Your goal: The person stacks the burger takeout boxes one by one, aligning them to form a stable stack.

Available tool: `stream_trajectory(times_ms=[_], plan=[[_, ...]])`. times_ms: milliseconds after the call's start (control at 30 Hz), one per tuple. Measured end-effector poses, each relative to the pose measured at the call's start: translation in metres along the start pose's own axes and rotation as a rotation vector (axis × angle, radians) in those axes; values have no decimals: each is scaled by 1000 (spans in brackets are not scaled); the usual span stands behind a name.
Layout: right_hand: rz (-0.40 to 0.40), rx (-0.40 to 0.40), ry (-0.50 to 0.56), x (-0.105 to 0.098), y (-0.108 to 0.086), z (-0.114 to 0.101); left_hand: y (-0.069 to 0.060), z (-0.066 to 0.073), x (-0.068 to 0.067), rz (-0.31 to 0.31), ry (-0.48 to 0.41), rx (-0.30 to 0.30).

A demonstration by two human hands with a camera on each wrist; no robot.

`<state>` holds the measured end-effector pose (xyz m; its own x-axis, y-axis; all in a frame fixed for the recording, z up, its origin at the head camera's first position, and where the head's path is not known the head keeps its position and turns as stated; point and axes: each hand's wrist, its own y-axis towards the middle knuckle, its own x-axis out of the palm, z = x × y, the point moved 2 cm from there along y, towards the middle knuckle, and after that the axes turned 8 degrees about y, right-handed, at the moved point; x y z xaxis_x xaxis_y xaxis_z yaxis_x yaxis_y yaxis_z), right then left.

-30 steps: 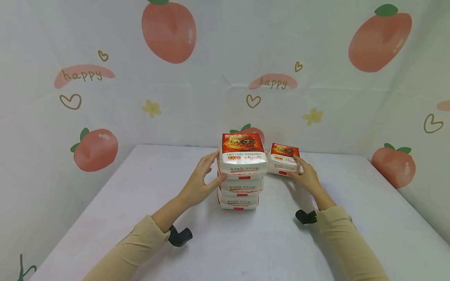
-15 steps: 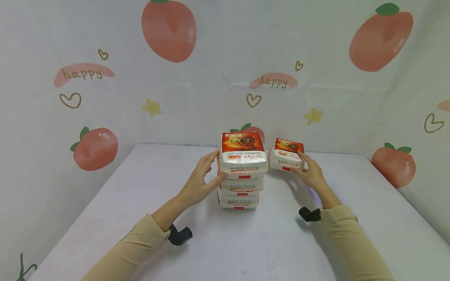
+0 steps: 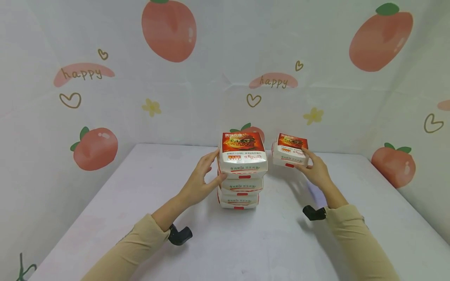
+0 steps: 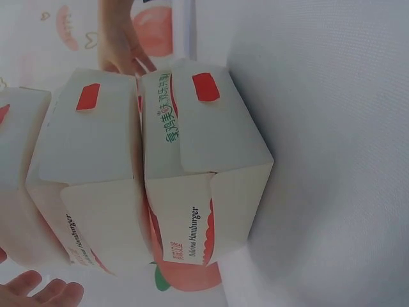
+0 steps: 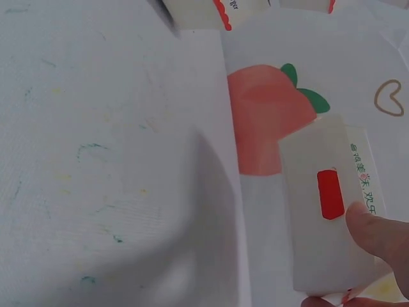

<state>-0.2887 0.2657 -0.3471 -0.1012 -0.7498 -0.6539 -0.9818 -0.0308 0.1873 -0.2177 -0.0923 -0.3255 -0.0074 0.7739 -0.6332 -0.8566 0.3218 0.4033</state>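
Observation:
A stack of three white hamburger boxes [image 3: 242, 186] stands mid-table in the head view, the top one showing a red burger-printed lid [image 3: 242, 142]. My left hand [image 3: 199, 182] touches the top box at its left side, its thumb by the front left corner. In the left wrist view the stack [image 4: 192, 160] appears sideways, with left fingers [image 4: 45, 293] beside the top box. Right of the stack, my right hand [image 3: 316, 171] holds another hamburger box [image 3: 289, 156] above the table. In the right wrist view its thumb [image 5: 370, 227] presses on that box's front [image 5: 319, 243]; most other fingers are hidden.
A white cloth-covered table [image 3: 218, 249] runs back to a printed backdrop [image 3: 204, 97] with fruit and hearts. Black curved pieces, the left [image 3: 180, 236] and right [image 3: 314, 213], sit at the sleeve cuffs. The held box is close to the stack's right side and the backdrop.
My right hand has raised its hamburger box off the table and moved it slightly right, away from the stack. The left hand and the stack have stayed in place.

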Motion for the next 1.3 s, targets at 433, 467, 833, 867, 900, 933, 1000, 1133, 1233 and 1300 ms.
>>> stream_trajectory(times_ms=[433, 467, 833, 867, 900, 933, 1000, 1133, 1233, 1300], plan=[[10, -11, 6, -13, -4, -11, 0, 1, 0, -5, -3, 2], [11, -16, 4, -14, -5, -12, -1, 2, -1, -5, -3, 0], [18, -20, 19, -24, -9, -22, -1, 3, -2, -2, -1, 12], [21, -24, 19, -24, -9, -23, -1, 3, -2, -1, -1, 13], [23, -24, 15, -25, -10, -23, -1, 3, -2, -1, -2, 13], [24, -22, 14, -26, -10, -24, -1, 3, -2, -2, -2, 13], [27, -24, 10, -28, -10, -25, -1, 3, -2, -2, -2, 12], [23, -13, 8, -31, -11, -26, -1, 3, -1, -3, -4, 8], [21, -5, 5, -33, -11, -27, -1, 3, -1, -4, -5, 8], [23, -4, 1, -35, -11, -28, -1, 3, -1, -5, -4, 6]])
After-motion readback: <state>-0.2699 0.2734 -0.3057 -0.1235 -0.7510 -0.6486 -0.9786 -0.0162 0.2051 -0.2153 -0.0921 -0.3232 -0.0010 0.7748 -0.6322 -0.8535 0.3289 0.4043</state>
